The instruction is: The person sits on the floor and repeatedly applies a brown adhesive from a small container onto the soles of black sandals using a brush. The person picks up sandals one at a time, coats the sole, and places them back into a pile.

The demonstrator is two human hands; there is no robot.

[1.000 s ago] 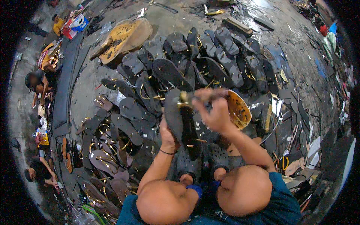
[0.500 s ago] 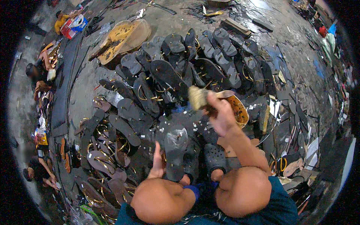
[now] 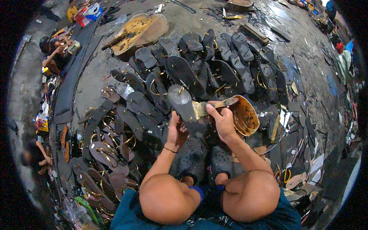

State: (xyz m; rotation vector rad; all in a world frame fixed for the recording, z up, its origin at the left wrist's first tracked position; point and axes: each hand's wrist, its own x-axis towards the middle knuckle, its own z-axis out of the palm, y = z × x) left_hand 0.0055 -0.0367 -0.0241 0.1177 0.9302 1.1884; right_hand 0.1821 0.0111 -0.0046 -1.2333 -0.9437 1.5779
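Note:
My left hand (image 3: 176, 133) holds up a dark sandal sole (image 3: 180, 100) by its lower part, with a small gold piece on its upper face. Closed round a wide, flat brush (image 3: 200, 110), my right hand (image 3: 223, 122) keeps the pale bristles against or right beside the sole's edge; I cannot tell if they touch. The brush's stained handle points to the right. Just beyond the right hand stands an open yellowish container (image 3: 251, 126), its inside spotted with dark residue.
Rows of black sandal soles (image 3: 186, 74) lie ahead, and sandals with gold straps (image 3: 105, 155) are piled at the left. A larger cut-open yellow container (image 3: 143, 28) sits farther off. Scissors with yellow handles (image 3: 287, 175) and scraps lie at the right. Other people (image 3: 50, 50) sit at the far left.
My left hand has lifted the sole from above my left shoe and moved it forward. The brush has come down and right to the sole. The view has shifted slightly.

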